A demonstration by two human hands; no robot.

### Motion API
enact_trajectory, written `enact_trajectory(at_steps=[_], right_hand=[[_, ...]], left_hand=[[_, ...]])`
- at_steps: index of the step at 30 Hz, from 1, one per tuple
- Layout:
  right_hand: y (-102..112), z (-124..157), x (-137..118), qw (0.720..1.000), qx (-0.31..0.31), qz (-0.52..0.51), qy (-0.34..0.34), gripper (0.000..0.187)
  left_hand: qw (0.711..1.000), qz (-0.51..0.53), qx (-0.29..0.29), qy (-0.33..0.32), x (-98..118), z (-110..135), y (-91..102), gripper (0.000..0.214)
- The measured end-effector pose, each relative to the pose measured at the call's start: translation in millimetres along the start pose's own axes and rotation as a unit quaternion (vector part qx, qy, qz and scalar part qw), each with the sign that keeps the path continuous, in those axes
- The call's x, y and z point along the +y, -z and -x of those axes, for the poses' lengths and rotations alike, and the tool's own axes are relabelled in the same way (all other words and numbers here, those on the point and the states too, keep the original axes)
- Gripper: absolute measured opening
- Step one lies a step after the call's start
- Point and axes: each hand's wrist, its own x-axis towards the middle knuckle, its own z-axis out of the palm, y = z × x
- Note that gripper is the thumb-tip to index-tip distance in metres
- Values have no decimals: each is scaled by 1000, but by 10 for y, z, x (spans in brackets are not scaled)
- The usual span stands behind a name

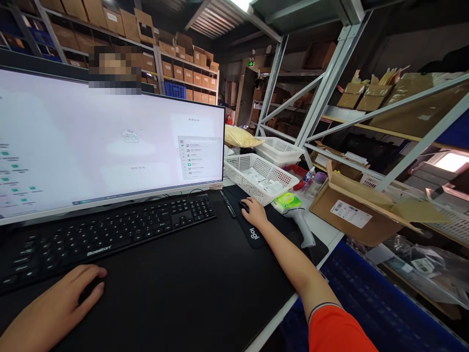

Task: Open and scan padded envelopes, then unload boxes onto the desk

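Grey metal racking (328, 88) fills the room from where I stand, with cardboard cartons along the shelves. Below it, the white counter (327, 227) carries a broad black mat (176, 293), and across its back stands a wide monitor (84, 142), pale-screened, with a small list window at the lower right.

Next in size is the keyboard (120, 234), black, slanting in front of the screen. Off at the far right sits a cardboard box (322, 200), flaps up and a white label on its side; I can't see to its bottom. Between box and monitor, a white basket (238, 173) holds loose white papers or packets, too small to read. Behind it is a second basket (282, 149), its contents hidden from me.

The left hand's grip (68, 296) rests just below the keyboard, thumb and fingers apart, with nothing between them. The right hand's grip (255, 213) is closed lightly over the mouse (244, 207). A grey scanner (303, 227) lies to its right, a slim pen (227, 204) to its left.

Smallest of the main things, the mouse is right of the keyboard and close to the near basket. It lies directly under the right fingers, the left hand being well apart; its long axis is mostly covered, so I can't be sure of it.
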Motion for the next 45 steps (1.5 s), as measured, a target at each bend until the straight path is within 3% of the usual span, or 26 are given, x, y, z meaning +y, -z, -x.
enact_trajectory(at_steps=[4, 12, 20, 31, 38, 45], right_hand=[[12, 4, -11, 1000, -5, 3, -5, 41], [10, 8, 48, 1000, 3, -22, 8, 51], [-136, 69, 272, 978, -6, -118, 169, 54], [-208, 79, 280, 988, 1, -71, 135, 56], [-309, 4, 428, 983, -3, -88, 158, 54], [-270, 10, 382, 982, -21, -114, 146, 54]], left_hand=[[999, 48, 5, 19, 189, 11, 134, 50], [998, 28, -16, 45, 436, -18, 332, 47], [998, 43, 9, 36, 793, 105, 556, 23], [997, 64, 20, 46, 806, 174, 562, 13], [997, 67, 19, 46, 818, 194, 571, 12], [997, 65, 20, 48, 833, 191, 589, 12]])
